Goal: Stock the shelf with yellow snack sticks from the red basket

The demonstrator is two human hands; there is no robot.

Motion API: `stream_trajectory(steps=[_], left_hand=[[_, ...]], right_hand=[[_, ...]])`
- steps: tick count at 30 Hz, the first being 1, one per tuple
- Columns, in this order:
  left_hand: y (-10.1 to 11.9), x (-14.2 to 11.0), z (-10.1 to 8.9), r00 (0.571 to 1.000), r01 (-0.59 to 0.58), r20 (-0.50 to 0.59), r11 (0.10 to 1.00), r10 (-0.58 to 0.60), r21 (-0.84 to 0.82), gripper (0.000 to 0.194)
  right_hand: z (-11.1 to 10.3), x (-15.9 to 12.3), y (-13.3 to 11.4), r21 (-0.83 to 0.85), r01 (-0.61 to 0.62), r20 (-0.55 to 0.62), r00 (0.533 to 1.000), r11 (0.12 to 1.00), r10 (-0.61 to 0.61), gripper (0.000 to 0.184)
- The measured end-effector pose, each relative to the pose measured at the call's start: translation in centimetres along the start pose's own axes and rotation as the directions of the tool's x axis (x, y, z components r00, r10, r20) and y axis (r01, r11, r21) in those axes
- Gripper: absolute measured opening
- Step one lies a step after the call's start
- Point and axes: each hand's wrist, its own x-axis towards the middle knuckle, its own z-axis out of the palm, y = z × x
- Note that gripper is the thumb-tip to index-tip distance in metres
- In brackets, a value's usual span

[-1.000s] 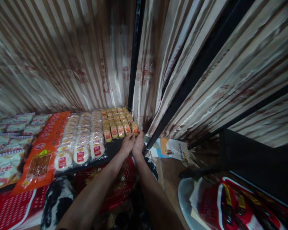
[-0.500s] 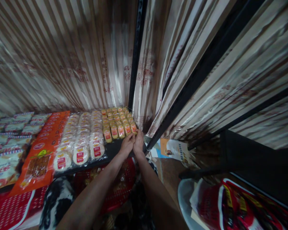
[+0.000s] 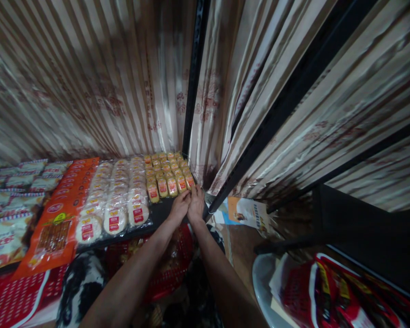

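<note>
Both my hands reach to the right end of a dark shelf (image 3: pixel 157 214). My left hand (image 3: pixel 179 207) and my right hand (image 3: pixel 196 203) sit side by side, fingers together, touching the front of a row of small yellow snack packets (image 3: pixel 171 182) with red labels. The fingertips press on the rightmost front packet (image 3: pixel 190 181). Whether either hand grips it is hidden by the fingers. To the left lie rows of round white cakes in clear wrap (image 3: pixel 118 200).
Orange snack bags (image 3: pixel 64 209) and white bags (image 3: pixel 10 205) fill the shelf's left part. A black upright post (image 3: pixel 193 77) and striped curtains stand behind. Below are a red basket (image 3: pixel 164 269), a white basin (image 3: pixel 263 282) and red bags (image 3: pixel 328 291).
The hands have stayed at the right end of the yellow packet row, shifting only slightly; the rightmost front packet has been nudged back in line with its row.
</note>
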Motion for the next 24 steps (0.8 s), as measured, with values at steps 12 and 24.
stream_trajectory(steps=[12, 24], left_hand=[[-1.1, -0.2, 0.1, 0.998, -0.057, -0.029, 0.997, 0.059, 0.047, 0.029], [-1.9, -3.8, -1.2, 0.984, -0.141, -0.055, 0.93, 0.169, 0.34, 0.027]], right_hand=[[-0.1, -0.8, 0.1, 0.053, -0.014, 0.036, 0.999, 0.998, 0.012, 0.048], [-1.5, -5.7, -2.0, 0.124, 0.002, 0.054, 0.999, 0.992, -0.009, 0.046]])
